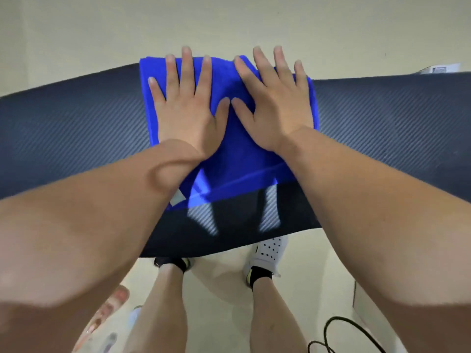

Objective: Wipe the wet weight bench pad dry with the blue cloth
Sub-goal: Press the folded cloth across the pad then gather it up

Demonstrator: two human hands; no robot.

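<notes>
Floor (76, 34): pale, plain, showing above and below the pad.

Pad (382, 118): long, dark, with a fine diagonal weave; runs across the view from left to right edge. Near edge sits just above the person's feet. Two bright glints lie on its near strip, below the cloth. Whether it is wet cannot be told.

Forearms: bare, reaching in from the lower left and lower right corners, covering much of the pad's near side.

Cloth (237, 149): blue, folded to a rough rectangle, lying flat on the middle of the pad. Far edge reaches the pad's far edge; near edge stops short of the near edge. A small pale tag shows at its near left corner, beside the left wrist.

Legs: bare, standing on the floor just under the pad's near edge.

Left hand (186, 108): flat, palm down, fingers spread wide, pressed on the left half of the cloth; grips nothing.

Right hand (275, 105): flat, palm down, fingers spread wide, pressed on the right half of the cloth; grips nothing. Thumbs of both hands nearly touch at the cloth's middle.

Shoe (267, 253): white, perforated, with a black sock, partly under the pad.

Cable (328, 335): black, looped on the floor at lower right.

Sandal (107, 312): pinkish, blurred, at lower left.
</notes>
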